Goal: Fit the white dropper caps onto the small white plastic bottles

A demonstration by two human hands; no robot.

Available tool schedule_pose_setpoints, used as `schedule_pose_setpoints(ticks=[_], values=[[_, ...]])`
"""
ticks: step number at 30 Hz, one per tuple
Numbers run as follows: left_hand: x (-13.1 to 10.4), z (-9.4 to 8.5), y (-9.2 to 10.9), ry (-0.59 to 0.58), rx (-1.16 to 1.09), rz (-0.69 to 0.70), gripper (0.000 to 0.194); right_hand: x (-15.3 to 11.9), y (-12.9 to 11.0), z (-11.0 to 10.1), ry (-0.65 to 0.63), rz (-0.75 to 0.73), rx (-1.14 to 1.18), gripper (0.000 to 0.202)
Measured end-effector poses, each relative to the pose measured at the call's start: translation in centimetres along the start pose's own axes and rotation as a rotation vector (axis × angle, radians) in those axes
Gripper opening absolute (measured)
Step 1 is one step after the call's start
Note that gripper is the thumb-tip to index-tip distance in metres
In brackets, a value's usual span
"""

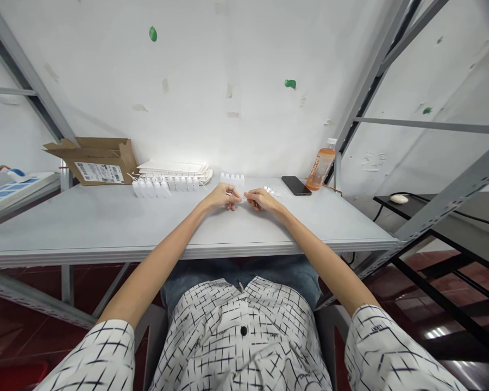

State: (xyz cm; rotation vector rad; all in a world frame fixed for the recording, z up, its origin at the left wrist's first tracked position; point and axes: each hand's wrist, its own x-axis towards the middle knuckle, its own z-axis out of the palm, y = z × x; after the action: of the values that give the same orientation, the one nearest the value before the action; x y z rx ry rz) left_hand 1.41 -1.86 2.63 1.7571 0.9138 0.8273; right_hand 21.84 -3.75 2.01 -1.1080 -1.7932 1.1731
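My left hand (225,196) and my right hand (261,199) meet over the middle of the table, fingertips pinched and almost touching. Between them shows a tiny whitish piece (243,199), too small to name. Just behind my left hand stands a short row of small white plastic bottles (232,180). More small white bottles (150,188) are lined up farther left, upright in rows. Beside my right hand, on its far side, lies a little heap of small clear-white pieces (272,191).
An opened cardboard box (101,160) and a stack of white papers or flat packs (171,167) stand at the back left. A black phone (296,185) and an orange drink bottle (321,167) are at the back right. Metal posts frame the table (106,228).
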Motion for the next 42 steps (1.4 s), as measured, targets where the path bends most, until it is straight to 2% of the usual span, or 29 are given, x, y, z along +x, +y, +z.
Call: schedule_pose_setpoints(ticks=[9,17,27,42], values=[[-0.6,-0.2,0.6,-0.014,-0.032,0.03,0.042,-0.6,-0.8,-0.1,0.016,-0.016,-0.036,0.036],[-0.7,-0.1,1.1,-0.037,-0.1,0.0,0.043,-0.5,-0.7,-0.1,0.032,-0.019,-0.04,0.034],[-0.6,0.0,0.8,-0.05,-0.027,-0.033,0.05,-0.2,-0.4,-0.1,0.028,-0.013,-0.096,0.034],[-0.3,0.4,1.1,0.033,-0.045,-0.09,0.026,-0.7,-1.1,0.2,0.035,-0.003,-0.109,0.034]])
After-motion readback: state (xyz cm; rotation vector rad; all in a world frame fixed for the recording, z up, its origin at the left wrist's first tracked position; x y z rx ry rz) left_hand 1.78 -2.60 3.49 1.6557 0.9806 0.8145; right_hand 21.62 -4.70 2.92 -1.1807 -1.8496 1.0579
